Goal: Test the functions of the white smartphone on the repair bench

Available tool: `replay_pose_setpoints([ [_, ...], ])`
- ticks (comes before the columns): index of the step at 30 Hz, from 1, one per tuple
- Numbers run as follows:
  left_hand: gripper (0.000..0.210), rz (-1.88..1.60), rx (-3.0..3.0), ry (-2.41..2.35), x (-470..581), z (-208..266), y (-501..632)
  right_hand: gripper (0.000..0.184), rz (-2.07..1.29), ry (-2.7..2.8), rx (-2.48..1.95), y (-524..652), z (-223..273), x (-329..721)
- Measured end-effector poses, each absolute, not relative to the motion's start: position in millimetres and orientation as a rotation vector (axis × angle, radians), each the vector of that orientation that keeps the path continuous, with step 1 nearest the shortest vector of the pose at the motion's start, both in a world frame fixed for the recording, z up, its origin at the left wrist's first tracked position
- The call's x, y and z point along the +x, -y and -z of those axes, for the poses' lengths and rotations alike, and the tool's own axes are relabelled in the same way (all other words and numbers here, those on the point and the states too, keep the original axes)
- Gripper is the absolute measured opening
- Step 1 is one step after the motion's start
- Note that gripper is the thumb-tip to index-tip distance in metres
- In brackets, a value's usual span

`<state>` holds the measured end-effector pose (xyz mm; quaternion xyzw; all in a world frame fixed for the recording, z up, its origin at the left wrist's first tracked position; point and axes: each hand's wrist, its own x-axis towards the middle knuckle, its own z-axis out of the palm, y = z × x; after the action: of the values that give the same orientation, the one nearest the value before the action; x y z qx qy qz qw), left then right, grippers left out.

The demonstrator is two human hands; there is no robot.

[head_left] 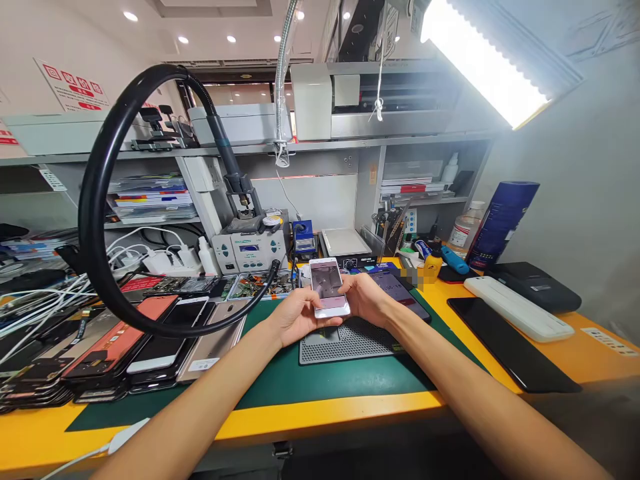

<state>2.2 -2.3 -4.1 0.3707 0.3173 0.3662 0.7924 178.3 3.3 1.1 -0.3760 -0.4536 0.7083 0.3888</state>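
Just below frame centre, white smartphone [329,283] | left hand [294,313], right hand [367,297] clasp its lower sides | probably light, stiff, slick, fragile: side-edge hold

My yellow table [330,421] holds a green mat [325,387], just back from its near edge; towards the right edge I have a black screen [513,345], a white case [520,309] and a black case [540,288].

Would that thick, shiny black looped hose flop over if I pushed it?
The hose would probably spring rather than flop, since its loop arches high by itself. It likely wouldn't roll away: the black handle at its upper end is propped above the grey, boxy machine.
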Motion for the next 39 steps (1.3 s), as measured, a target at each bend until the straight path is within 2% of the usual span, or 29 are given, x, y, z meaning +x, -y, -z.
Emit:
replay_pose_setpoints([
  [10,0.057,-0.909,1.038,-0.523,3.3,1.3,8.5,0.041,-1.468,1.246,-0.818,4.5,-5.2,174.2],
  [16,0.060,-0.923,1.087,-0.490,3.3,2.4,8.3,0.027,-1.315,1.374,-0.785,3.6,0.1,175.0],
  [24,0.058,-0.925,1.115,-0.505,4.5,2.6,9.2,0.027,-1.322,1.401,-0.785,5.7,-2.1,174.6],
  [31,0.056,-0.893,1.137,-0.462,3.6,2.7,8.4,0.020,-1.296,1.377,-0.816,2.5,0.4,176.8],
  [39,0.054,-0.890,1.121,-0.480,3.7,2.7,8.5,0.033,-1.332,1.355,-0.808,0.1,2.1,176.6],
])
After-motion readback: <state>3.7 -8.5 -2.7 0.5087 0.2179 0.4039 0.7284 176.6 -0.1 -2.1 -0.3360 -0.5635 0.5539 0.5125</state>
